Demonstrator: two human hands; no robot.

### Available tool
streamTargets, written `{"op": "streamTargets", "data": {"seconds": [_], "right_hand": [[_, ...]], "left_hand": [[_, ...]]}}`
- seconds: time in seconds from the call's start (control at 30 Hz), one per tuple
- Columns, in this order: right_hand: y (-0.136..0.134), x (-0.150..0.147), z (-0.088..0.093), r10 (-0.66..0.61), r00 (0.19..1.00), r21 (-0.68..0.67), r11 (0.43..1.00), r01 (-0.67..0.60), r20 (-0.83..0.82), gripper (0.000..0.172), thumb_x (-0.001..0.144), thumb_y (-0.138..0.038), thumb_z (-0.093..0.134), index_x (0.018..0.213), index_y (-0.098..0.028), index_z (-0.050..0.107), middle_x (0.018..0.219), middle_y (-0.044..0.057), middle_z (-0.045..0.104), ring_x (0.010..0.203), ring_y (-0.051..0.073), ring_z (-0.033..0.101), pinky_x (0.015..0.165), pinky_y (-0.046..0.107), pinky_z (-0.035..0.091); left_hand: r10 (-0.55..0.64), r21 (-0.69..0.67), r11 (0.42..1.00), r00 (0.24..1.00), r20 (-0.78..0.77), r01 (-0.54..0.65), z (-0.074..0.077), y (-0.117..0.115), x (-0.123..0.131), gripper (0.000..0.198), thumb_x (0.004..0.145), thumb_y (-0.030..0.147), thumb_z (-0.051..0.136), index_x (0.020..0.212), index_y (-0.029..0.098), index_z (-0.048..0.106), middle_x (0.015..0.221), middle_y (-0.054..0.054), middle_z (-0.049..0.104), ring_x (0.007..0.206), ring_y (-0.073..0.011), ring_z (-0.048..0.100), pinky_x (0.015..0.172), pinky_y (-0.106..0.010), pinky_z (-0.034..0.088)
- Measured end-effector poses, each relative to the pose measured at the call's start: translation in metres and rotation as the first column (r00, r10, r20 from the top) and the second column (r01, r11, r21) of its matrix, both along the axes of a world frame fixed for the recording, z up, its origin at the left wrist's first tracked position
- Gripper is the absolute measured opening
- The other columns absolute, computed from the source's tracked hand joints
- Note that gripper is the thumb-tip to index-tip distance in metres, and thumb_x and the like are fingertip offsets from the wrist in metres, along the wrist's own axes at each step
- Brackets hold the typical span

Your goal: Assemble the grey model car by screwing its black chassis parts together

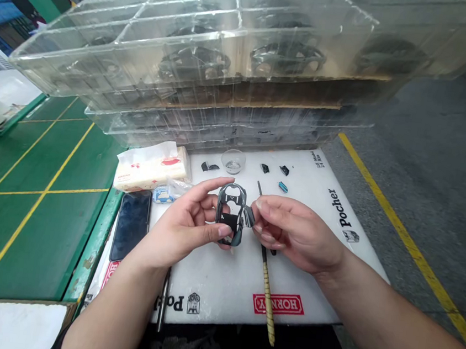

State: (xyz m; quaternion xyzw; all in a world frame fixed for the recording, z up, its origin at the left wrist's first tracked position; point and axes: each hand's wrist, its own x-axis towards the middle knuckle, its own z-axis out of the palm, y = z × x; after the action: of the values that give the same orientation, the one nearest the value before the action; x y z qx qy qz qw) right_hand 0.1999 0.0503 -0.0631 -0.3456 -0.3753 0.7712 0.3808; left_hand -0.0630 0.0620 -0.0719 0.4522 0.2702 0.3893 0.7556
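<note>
My left hand [195, 215] grips a dark model car body [229, 214] with open window gaps, thumb on its near end and fingers around its far side. In my right hand [290, 225], a small dark panel [249, 217] is pinched between thumb and fingertips, right at the body's right side; whether the two touch I cannot tell. Under my right hand lies a thin rod tool [268, 295], its handle wrapped in yellowish tape. Beyond the hands sit small black parts [264, 168], a blue piece [283, 187] and a clear round cup [233, 162].
Stacked clear plastic trays [180, 41] holding dark car bodies rise across the back. Left on the white board [221, 284] are a tissue pack [152, 169] and a phone [131, 225]. A green table [28, 175] adjoins at left; grey floor [443, 191] lies at right.
</note>
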Motion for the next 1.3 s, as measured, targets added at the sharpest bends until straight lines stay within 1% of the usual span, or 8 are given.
{"op": "streamTargets", "data": {"seconds": [0.13,0.3,0.43,0.63,0.8,0.93,1.1,1.3], "right_hand": [[0.0003,-0.0005,-0.0008,0.001,1.000,0.008,1.000,-0.001,-0.029,0.055,0.097,-0.064,0.100,0.087,-0.017,0.074,0.078,-0.001,0.059,0.062,0.009,0.044,0.052,0.024,0.024],[0.0004,-0.0024,-0.0025,0.023,0.998,0.065,0.998,-0.026,0.060,0.052,0.095,-0.060,0.103,0.088,-0.018,0.074,0.069,-0.006,0.054,0.059,0.008,0.036,0.053,0.025,0.023],[-0.0005,-0.0042,-0.0035,-0.011,0.992,0.107,0.994,-0.002,0.124,0.049,0.091,-0.057,0.106,0.088,-0.021,0.072,0.070,-0.007,0.054,0.059,0.009,0.037,0.054,0.027,0.026],[-0.0021,-0.0046,0.0015,-0.049,0.977,0.226,0.974,0.001,0.207,0.046,0.095,-0.056,0.103,0.086,-0.023,0.072,0.067,-0.007,0.052,0.062,0.013,0.040,0.056,0.030,0.031],[-0.0024,-0.0038,0.0010,-0.057,0.969,0.240,0.971,-0.002,0.239,0.046,0.097,-0.058,0.102,0.087,-0.023,0.072,0.068,-0.007,0.052,0.062,0.013,0.040,0.057,0.031,0.033],[-0.0018,-0.0037,-0.0053,-0.057,0.978,0.228,0.974,0.010,0.203,0.055,0.101,-0.072,0.093,0.087,-0.023,0.071,0.069,-0.007,0.050,0.060,0.013,0.036,0.056,0.031,0.030],[-0.0019,-0.0057,-0.0036,-0.129,0.935,0.275,0.961,0.035,0.331,0.053,0.092,-0.068,0.103,0.088,-0.022,0.077,0.079,-0.001,0.065,0.074,0.017,0.052,0.068,0.033,0.042],[-0.0029,-0.0087,-0.0010,-0.140,0.944,0.300,0.953,0.046,0.300,0.052,0.093,-0.070,0.100,0.089,-0.025,0.075,0.080,-0.001,0.066,0.074,0.019,0.053,0.070,0.035,0.047]], "left_hand": [[0.018,0.001,1.000,1.000,-0.009,-0.018,0.0010,0.0007,-0.0005,0.079,0.097,0.010,0.101,0.165,0.036,0.071,0.114,-0.002,0.078,0.092,-0.0184,0.085,0.080,-0.034,0.082],[0.029,-0.004,1.000,0.999,-0.020,-0.029,0.0000,-0.0007,0.0006,0.080,0.096,0.010,0.101,0.165,0.036,0.071,0.113,-0.002,0.079,0.093,-0.0199,0.086,0.081,-0.035,0.082],[0.018,-0.028,0.999,1.000,0.001,-0.018,-0.0021,-0.0013,0.0016,0.080,0.096,0.012,0.101,0.166,0.036,0.071,0.115,-0.002,0.080,0.091,-0.0200,0.086,0.077,-0.034,0.082],[0.001,-0.075,0.997,0.999,0.042,0.002,-0.0032,-0.0018,0.0032,0.081,0.096,0.013,0.102,0.168,0.033,0.069,0.117,-0.003,0.080,0.088,-0.0179,0.086,0.075,-0.032,0.082],[0.000,-0.115,0.993,0.998,0.059,0.007,-0.0006,-0.0023,0.0033,0.080,0.096,0.012,0.101,0.166,0.032,0.069,0.115,-0.003,0.081,0.089,-0.0194,0.086,0.074,-0.033,0.082],[-0.009,-0.145,0.989,0.996,0.085,0.021,0.0014,-0.0021,0.0029,0.078,0.097,0.011,0.100,0.165,0.033,0.069,0.114,-0.003,0.082,0.085,-0.0192,0.086,0.072,-0.033,0.082],[-0.035,-0.191,0.980,0.994,0.107,0.055,0.0013,-0.0019,0.0016,0.080,0.097,0.014,0.101,0.167,0.033,0.068,0.113,-0.003,0.082,0.080,-0.0179,0.084,0.070,-0.031,0.081],[-0.059,-0.201,0.976,0.992,0.108,0.080,0.0005,-0.0016,0.0014,0.079,0.097,0.015,0.101,0.167,0.033,0.068,0.114,-0.004,0.082,0.079,-0.0176,0.083,0.070,-0.030,0.080]]}}
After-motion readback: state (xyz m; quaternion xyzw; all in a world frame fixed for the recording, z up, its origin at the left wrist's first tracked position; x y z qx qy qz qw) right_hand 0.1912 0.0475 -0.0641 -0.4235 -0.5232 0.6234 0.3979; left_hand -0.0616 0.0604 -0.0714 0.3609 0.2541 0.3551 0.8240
